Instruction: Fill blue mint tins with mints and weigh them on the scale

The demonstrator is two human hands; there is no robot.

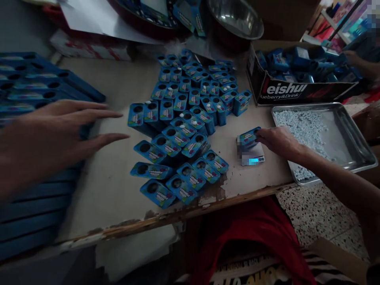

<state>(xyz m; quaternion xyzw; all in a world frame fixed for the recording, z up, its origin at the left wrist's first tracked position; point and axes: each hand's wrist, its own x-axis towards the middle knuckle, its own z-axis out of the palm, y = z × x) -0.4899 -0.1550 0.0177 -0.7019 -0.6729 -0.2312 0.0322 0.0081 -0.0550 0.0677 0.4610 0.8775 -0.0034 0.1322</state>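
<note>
My left hand [59,138] reaches in from the left, fingers and thumb stretched out and apart with nothing between them. Its fingertips point at a cluster of small blue candy boxes [160,193] standing on the table, a short gap away. These boxes have round openings on top; white pellets lie on several of them. My right hand [280,140] pinches one end of a blue candy box [247,137], which is at a small digital scale [257,151] with a lit blue display. Whether the box rests on the scale I cannot tell.
A metal tray [353,128] of pale pellets lies right of the scale. Behind it, a cardboard carton [258,85] holds more blue boxes, with another person's hand [354,59] beside it. Blue boxes [29,213] are stacked at left. A metal bowl [237,18] stands at the back.
</note>
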